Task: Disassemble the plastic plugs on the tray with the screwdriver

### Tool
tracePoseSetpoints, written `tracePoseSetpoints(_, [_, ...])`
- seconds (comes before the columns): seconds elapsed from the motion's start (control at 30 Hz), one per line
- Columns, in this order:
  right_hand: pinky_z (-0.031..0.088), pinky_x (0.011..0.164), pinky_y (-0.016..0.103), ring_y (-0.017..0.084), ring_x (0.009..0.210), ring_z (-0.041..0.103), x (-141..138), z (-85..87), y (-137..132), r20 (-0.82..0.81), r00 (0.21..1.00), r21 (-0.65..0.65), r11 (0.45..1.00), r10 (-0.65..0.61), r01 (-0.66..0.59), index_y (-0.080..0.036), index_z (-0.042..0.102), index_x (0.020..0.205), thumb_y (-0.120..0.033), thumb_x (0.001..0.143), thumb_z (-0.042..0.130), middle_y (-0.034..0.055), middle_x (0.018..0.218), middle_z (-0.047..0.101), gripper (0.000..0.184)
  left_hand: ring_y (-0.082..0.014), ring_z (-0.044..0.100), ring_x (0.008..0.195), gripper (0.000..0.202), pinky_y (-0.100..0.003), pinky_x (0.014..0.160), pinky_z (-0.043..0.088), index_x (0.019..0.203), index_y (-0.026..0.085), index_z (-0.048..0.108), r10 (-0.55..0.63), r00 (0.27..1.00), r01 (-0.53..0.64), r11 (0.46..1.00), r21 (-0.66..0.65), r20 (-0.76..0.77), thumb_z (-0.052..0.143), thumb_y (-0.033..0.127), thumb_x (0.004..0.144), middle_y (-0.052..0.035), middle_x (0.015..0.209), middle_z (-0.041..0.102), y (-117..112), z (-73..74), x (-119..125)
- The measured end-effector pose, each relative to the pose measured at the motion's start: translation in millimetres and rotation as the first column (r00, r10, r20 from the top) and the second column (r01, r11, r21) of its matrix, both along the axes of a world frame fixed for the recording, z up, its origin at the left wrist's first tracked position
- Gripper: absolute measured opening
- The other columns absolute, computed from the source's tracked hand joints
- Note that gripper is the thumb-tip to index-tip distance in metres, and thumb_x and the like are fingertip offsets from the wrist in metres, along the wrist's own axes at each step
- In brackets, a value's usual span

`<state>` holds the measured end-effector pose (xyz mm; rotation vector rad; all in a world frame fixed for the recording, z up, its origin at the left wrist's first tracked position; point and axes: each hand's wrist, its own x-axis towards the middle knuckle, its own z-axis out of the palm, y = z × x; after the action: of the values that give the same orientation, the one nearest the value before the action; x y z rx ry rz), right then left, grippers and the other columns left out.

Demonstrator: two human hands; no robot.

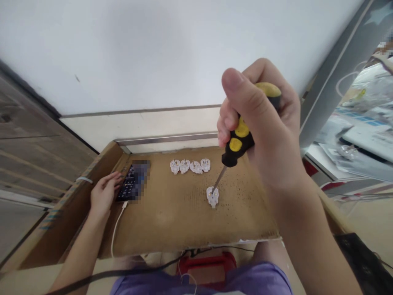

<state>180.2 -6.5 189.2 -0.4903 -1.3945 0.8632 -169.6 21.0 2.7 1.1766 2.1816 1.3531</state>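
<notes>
My right hand (267, 119) is wrapped round a black and yellow screwdriver (236, 143), tilted with its shaft pointing down. The tip meets a small white plastic plug part (212, 198) that lies on the brown cardboard (166, 221). My left hand (104, 190) rests at the left edge of a dark phone (129, 184), its fingers loosely stretched toward it; whether they touch it I cannot tell. Farther back, several similar white plug parts (184, 165) lie in a row with metal pins pointing up.
A white cable (116, 227) runs from the phone over the cardboard's front edge. Raised cardboard (58, 229) borders the left side, and a white wall (147, 61) stands behind. Below the front edge are a black cable (138, 271) and a red stool (225, 262).
</notes>
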Motion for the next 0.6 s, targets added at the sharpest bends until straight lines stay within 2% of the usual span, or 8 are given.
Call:
tracePoseSetpoints(0.1, [0.032,0.042,0.021,0.005,0.047,0.039,1,-0.9,0,-0.014,1.0,0.01,1.0,0.004,-0.004,-0.019,0.033,0.067,-0.044,0.08,0.059,-0.0037,0.056,0.035,0.038,-0.0246,0.055,0.115,0.04,-0.043,0.102,0.039,0.113,0.01,0.056,0.055,0.997,-0.055,0.998,-0.015,0.048,0.049,0.023,0.077,-0.0128,0.123,0.059,5,3.2,7])
tracePoseSetpoints(0.23, [0.033,0.043,0.02,0.005,0.047,0.04,2,-1.4,0,0.001,1.0,0.001,1.0,-0.007,0.007,-0.019,0.033,0.068,-0.046,0.08,0.058,-0.0037,0.057,0.036,0.039,-0.0272,0.047,0.122,0.063,-0.039,0.106,0.034,0.124,0.004,0.046,-0.124,0.992,0.121,0.984,-0.13,-0.011,0.062,0.032,0.071,-0.0195,0.132,0.049,18,-5.1,7])
tracePoseSetpoints(0.33, [0.031,0.043,0.021,0.005,0.046,0.038,1,-0.5,-1,0.006,1.0,0.004,1.0,-0.013,0.013,-0.019,0.033,0.066,-0.05,0.082,0.052,-0.0034,0.055,0.035,0.04,-0.0286,0.046,0.124,0.07,-0.041,0.106,0.034,0.126,0.006,0.044,-0.172,0.984,0.165,0.975,-0.148,-0.039,0.065,0.035,0.066,-0.0205,0.134,0.047,24,-13.9,2])
tracePoseSetpoints(0.47, [0.03,0.042,0.022,0.006,0.046,0.036,0,0.4,-2,-0.008,1.0,0.014,1.0,-0.001,0.002,-0.019,0.032,0.065,-0.053,0.084,0.047,-0.003,0.054,0.034,0.042,-0.0315,0.048,0.121,0.073,-0.044,0.105,0.035,0.123,0.01,0.048,-0.177,0.974,0.153,0.973,-0.173,-0.139,0.068,0.042,0.06,-0.0181,0.13,0.052,23,-17.2,-2])
tracePoseSetpoints(0.6, [0.032,0.043,0.021,0.005,0.048,0.038,1,0.2,-1,0.016,1.0,-0.001,1.0,-0.015,0.016,-0.018,0.032,0.066,-0.05,0.084,0.05,-0.003,0.055,0.033,0.041,-0.0294,0.05,0.12,0.058,-0.044,0.104,0.037,0.117,0.012,0.052,-0.117,0.992,0.112,0.986,-0.12,-0.043,0.061,0.039,0.067,-0.0153,0.128,0.054,22,-15.1,-2])
